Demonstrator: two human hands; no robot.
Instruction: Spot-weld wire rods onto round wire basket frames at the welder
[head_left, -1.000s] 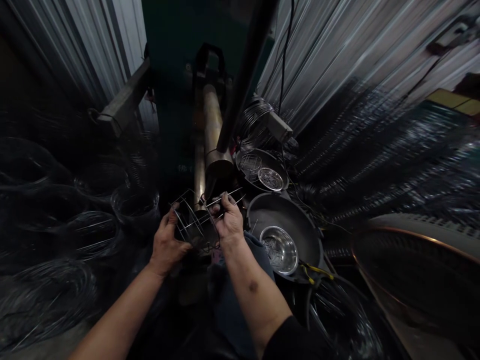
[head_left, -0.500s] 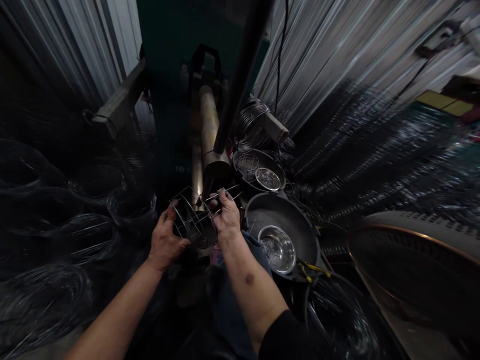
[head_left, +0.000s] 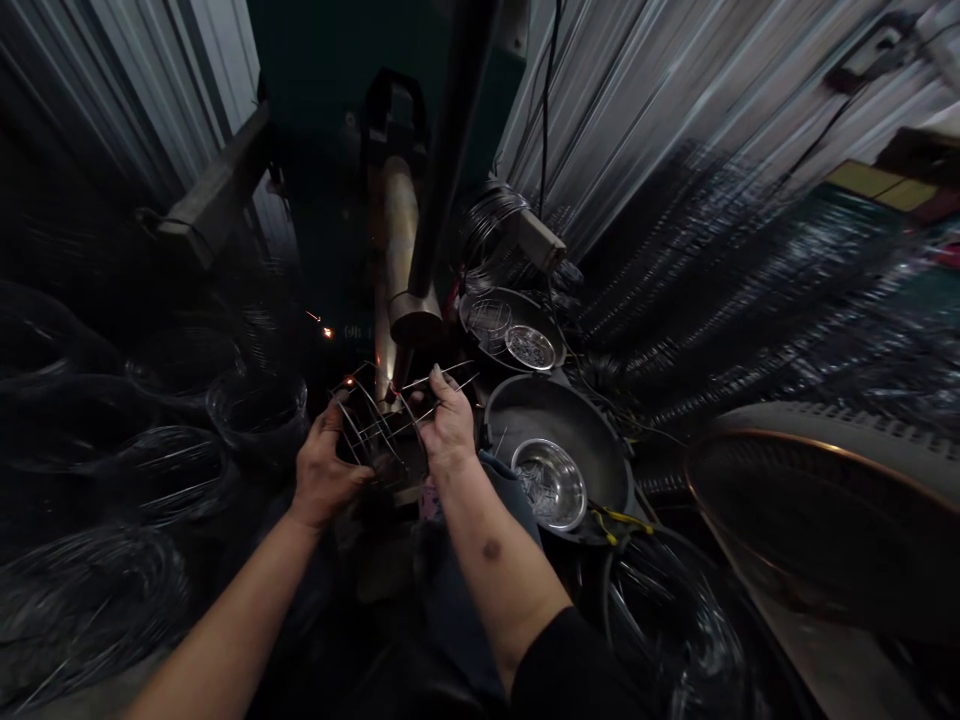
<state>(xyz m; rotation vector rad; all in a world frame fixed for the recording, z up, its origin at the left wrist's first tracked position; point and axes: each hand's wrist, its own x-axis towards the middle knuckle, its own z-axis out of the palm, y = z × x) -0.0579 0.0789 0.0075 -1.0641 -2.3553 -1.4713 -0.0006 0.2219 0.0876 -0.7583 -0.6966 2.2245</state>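
A small wire cage of thin rings and straight rods sits under the tip of a brass-coloured welding electrode. My left hand grips the cage's left ring from below. My right hand pinches the straight wire rods that stick out to the right of the cage. Small orange sparks fly to the left of the electrode, and a glow shows where the tip meets the wire.
A dark pan to the right holds a steel bowl of small parts. Behind it a second pan holds wire pieces. Stacks of wire rings fill the left. A large round fan guard lies at right.
Sparks and a glow now show at the electrode tip; none showed before. Both hands kept their hold on the cage and shifted slightly left in the view.
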